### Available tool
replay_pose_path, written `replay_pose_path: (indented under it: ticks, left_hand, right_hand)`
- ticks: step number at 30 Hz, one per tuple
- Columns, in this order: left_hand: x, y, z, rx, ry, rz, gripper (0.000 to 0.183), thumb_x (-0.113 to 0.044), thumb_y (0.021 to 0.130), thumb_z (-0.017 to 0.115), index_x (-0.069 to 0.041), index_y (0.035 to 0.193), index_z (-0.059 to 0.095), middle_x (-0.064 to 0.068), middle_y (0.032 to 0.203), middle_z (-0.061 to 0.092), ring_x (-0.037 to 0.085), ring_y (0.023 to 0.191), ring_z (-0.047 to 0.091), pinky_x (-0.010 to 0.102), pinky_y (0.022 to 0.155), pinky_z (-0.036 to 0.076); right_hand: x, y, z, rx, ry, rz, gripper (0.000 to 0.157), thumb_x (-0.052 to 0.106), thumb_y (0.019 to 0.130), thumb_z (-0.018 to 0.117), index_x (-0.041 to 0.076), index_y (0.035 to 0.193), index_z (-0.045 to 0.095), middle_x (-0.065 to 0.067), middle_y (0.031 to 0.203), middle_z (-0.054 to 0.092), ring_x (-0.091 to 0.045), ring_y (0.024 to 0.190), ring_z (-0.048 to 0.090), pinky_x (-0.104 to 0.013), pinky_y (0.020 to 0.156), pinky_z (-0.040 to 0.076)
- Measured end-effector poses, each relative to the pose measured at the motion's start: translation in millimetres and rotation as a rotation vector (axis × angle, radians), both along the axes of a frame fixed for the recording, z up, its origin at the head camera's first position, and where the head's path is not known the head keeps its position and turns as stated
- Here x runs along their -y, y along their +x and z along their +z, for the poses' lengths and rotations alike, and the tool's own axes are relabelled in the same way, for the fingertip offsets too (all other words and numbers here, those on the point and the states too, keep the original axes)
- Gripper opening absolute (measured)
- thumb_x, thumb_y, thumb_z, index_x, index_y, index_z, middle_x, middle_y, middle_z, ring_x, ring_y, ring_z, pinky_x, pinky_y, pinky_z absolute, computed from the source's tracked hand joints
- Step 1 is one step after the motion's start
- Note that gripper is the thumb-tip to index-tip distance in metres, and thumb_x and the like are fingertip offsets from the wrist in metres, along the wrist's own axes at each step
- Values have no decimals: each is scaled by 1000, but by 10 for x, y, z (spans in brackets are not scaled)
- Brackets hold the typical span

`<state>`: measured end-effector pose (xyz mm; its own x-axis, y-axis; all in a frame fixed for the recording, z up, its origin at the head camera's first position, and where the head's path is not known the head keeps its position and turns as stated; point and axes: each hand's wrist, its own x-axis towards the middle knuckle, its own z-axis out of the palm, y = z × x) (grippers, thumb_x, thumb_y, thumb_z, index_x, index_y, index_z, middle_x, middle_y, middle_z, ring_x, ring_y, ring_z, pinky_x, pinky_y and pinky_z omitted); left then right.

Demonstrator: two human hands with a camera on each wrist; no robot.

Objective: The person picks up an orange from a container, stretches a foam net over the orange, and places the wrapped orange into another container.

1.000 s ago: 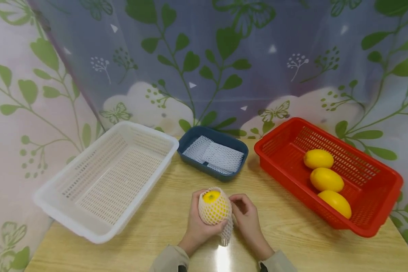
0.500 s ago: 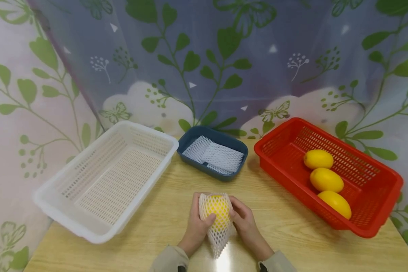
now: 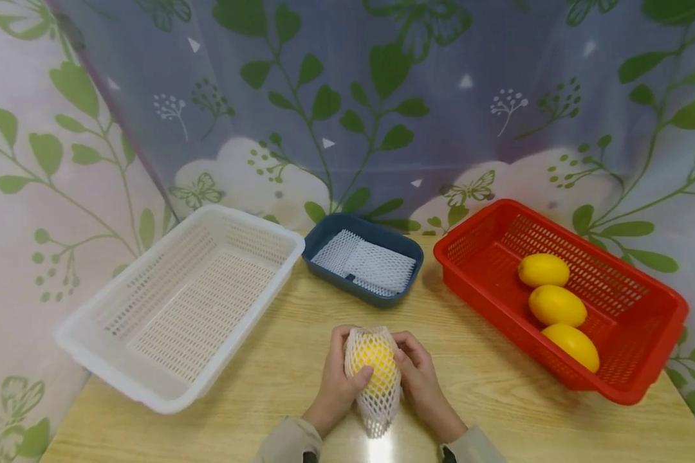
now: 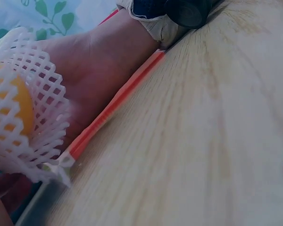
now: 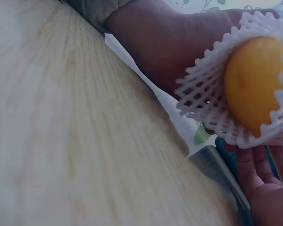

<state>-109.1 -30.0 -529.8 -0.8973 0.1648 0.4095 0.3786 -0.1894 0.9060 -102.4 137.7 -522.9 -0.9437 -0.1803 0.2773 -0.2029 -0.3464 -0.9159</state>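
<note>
A yellow oval fruit sits inside a white foam net sleeve, held between both hands above the front middle of the table. My left hand grips it from the left, thumb across the netting. From the right, my right hand holds the sleeve near its upper edge, fingers bent against the mesh. The sleeve's narrow, loose end hangs toward me. In the right wrist view the net's open end spreads wide around bare fruit. My far fingers are partly hidden behind the fruit in the head view.
A red basket on the right holds three more yellow fruits. On the left stands a white basket. Between them at the back is a dark blue tray with flat white foam nets. A patterned curtain hangs behind the table.
The fruit's exposed end has tipped away from view, and the sleeve's loose end has swung from the right side toward me. My left thumb has moved onto the front of the net.
</note>
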Motion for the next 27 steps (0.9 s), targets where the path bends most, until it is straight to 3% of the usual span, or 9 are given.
replay_pose_path:
  ticks: [4,6,13,17,20,27]
  left_hand:
    - [-6,-7,7,-10,-6,110,55,-22,82,74,-1,121,41,10,102,60,16,89,62,31,73,55]
    - [-8,-17,5,-26,-20,152,50,-22,82,75,-1,116,44,8,103,55,16,91,59,30,75,54]
    - [-20,-29,-14,-47,54,14,36,-10,91,67,2,118,47,12,112,53,19,105,57,36,87,55]
    - [-28,-27,-5,-51,49,-58,49,-11,85,72,0,125,46,15,120,51,23,112,56,38,94,52]
    - [-37,-22,15,-21,45,-109,61,-10,79,76,-2,130,44,16,124,50,25,111,58,39,92,53]
    - [-31,-7,6,43,71,-95,63,-6,79,75,1,131,40,19,126,52,25,114,57,37,95,51]
  right_hand:
    - [-2,9,-5,7,-57,-17,19,11,102,51,5,119,55,-5,113,61,-14,101,59,-26,83,52]
    - [-1,10,-6,12,-72,-38,19,12,101,53,6,119,55,-6,113,60,-14,102,58,-26,84,52]
    - [15,8,-17,11,-103,-94,15,13,101,54,7,114,52,-4,111,60,-13,99,58,-23,82,52]
    - [18,14,-17,34,-106,-122,12,11,100,50,7,111,51,-3,108,58,-12,96,58,-22,79,52]
    - [18,15,-10,48,-105,-133,10,8,100,47,7,110,50,-3,107,58,-11,95,58,-22,78,52]
    - [15,9,20,44,-100,-109,12,14,104,45,9,113,51,-2,110,57,-12,100,57,-24,83,51]
